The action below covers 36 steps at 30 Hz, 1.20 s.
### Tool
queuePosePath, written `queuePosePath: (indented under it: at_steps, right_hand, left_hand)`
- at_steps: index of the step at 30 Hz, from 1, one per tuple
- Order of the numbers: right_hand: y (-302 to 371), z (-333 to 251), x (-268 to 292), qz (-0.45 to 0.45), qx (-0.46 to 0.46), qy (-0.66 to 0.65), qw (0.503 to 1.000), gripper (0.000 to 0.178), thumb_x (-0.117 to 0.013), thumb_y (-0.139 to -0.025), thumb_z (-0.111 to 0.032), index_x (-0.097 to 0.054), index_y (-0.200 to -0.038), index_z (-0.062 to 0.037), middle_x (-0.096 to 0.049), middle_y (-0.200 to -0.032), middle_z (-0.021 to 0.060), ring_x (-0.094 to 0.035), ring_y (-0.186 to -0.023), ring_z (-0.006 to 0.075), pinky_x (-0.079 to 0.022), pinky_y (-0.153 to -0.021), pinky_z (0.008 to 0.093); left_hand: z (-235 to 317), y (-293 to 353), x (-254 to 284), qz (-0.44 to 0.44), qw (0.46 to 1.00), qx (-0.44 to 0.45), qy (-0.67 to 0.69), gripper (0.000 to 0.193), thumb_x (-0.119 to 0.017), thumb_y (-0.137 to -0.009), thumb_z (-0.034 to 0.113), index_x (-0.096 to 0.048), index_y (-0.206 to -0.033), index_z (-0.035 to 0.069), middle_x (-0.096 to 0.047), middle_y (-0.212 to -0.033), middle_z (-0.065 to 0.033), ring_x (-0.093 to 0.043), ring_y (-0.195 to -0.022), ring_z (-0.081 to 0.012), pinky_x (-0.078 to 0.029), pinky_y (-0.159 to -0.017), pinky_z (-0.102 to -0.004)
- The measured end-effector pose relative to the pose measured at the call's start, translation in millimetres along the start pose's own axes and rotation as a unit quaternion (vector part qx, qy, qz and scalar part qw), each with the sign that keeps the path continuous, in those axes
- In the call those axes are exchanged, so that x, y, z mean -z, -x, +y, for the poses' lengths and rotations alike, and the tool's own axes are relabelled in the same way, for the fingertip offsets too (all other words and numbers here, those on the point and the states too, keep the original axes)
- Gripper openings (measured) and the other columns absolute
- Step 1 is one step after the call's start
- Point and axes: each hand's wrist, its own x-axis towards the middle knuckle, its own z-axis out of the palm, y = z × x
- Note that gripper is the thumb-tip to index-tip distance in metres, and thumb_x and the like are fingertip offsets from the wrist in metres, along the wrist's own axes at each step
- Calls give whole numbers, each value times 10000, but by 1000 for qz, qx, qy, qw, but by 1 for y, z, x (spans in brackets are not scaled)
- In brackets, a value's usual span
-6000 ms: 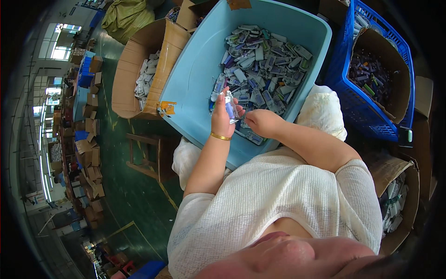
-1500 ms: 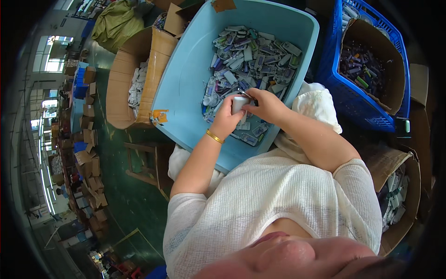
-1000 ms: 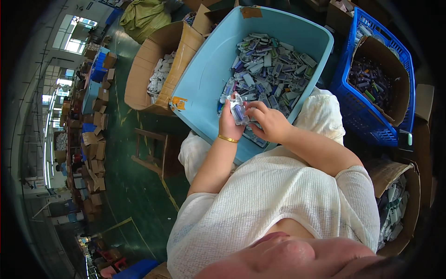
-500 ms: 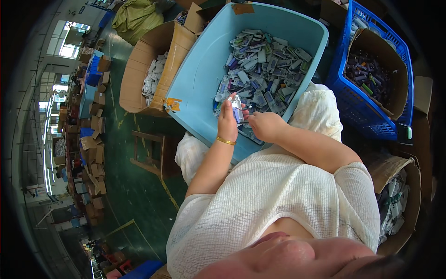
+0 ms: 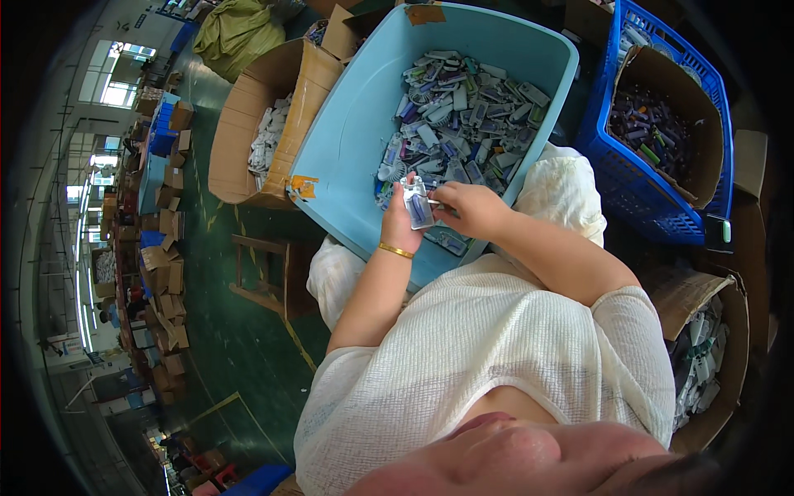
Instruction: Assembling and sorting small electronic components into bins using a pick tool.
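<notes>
Left hand (image 5: pixel 403 221) grips the clear packet (image 5: pixel 418 207) upright; right hand (image 5: pixel 465 207) pinches its right edge.

A dark green floor (image 5: pixel 248 347) with yellow painted lines is seen carrying everything. A small wooden stool (image 5: pixel 263 277) is set on it at the person's left. An open cardboard box (image 5: pixel 248 124) holding pale packets is placed on the floor beyond the stool, just beside a large light-blue tub (image 5: pixel 347 140); how the tub is supported cannot be told. A yellow-green sack (image 5: pixel 236 33) is laid behind the box. Stacks of cartons (image 5: pixel 165 273) are lined along the far left.
</notes>
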Motion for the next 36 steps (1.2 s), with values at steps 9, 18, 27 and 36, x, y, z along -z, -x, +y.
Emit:
queuePosePath:
  at_steps: [9,18,27,36]
  right_hand:
    - [-2,1,-4,-147,57,81,984,207,-573,-768,-187,-571,-972,-152,-566,-809,67,-587,-700,273,-473,-601,384]
    - [-7,13,3,-38,79,94,992,224,-615,-724,-188,-547,-902,-72,-569,-758,78,-577,-691,278,-456,-580,384]
    - [-8,6,-1,27,-90,-91,991,194,-606,-759,-125,-573,-910,-8,-605,-821,126,-601,-711,254,-475,-648,318]
    - [-21,72,71,347,-258,-407,804,167,-587,-826,-163,-535,-881,-14,-473,-603,-8,-429,-492,67,-377,-454,210]
  left_hand:
    - [0,4,0,-42,991,116,-59,383,-397,-913,378,-476,-1168,103,-550,-1040,-89,-545,-938,-222,-454,-783,-394]
    - [4,9,-9,-17,982,148,-113,396,-338,-912,440,-492,-1079,116,-569,-1005,-71,-574,-883,-236,-484,-675,-437]
    - [1,10,-19,3,989,94,-110,373,-376,-891,457,-517,-1044,148,-581,-912,-42,-566,-720,-195,-479,-571,-361]
    - [6,11,38,68,991,111,-18,320,-345,-909,417,-506,-1076,197,-569,-833,-76,-533,-641,-210,-458,-561,-386]
